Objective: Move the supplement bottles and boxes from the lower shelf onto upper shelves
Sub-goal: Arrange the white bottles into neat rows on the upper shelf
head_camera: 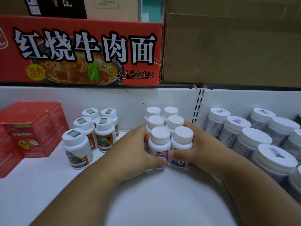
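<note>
Six plain white-capped bottles (pixel 166 128) stand in two rows mid-frame on the white shelf (pixel 48 185); can't see what's in them, all capped. Left hand (pixel 135 149) wraps the left side of the cluster, thumb pressed on the front-left bottle's label. Right hand (pixel 200 147) cups the right side, thumb across the front-right bottle, fingers curled around behind. Left of that, five sticker-capped bottles (pixel 91 128), then red boxes (pixel 32 128) at the far left. Bigger jars (pixel 254 137) crowd the right. Noodle carton (pixel 81 51) on top, upper left.
</note>
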